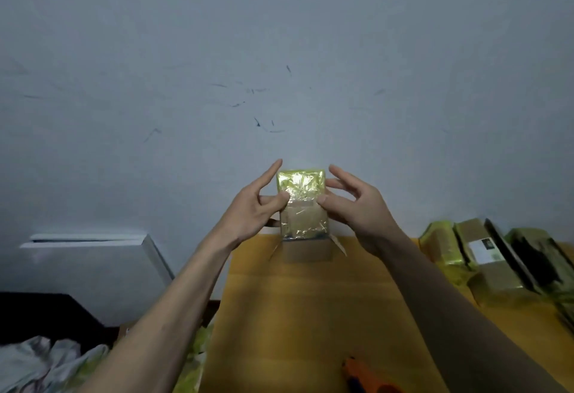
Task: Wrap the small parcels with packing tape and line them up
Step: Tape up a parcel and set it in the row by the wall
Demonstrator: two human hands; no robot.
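Parcel (pixel 302 203) upright between both hands, long axis vertical.
Left hand (pixel 254 206) and right hand (pixel 354 206) pinch its sides, equally near.

Small home packing station: wooden table (pixel 310 315) set against scuffed grey wall (pixel 279 50); taped parcels (pixel 484 259) stacked at right edge.

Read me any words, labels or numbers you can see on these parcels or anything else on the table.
None can be read.
White label on a brown parcel in the row at right: it carries a dark mark and some print, too small and blurred to read.
Parcel held up by the left hand and right hand: shiny tape only, no text visible.
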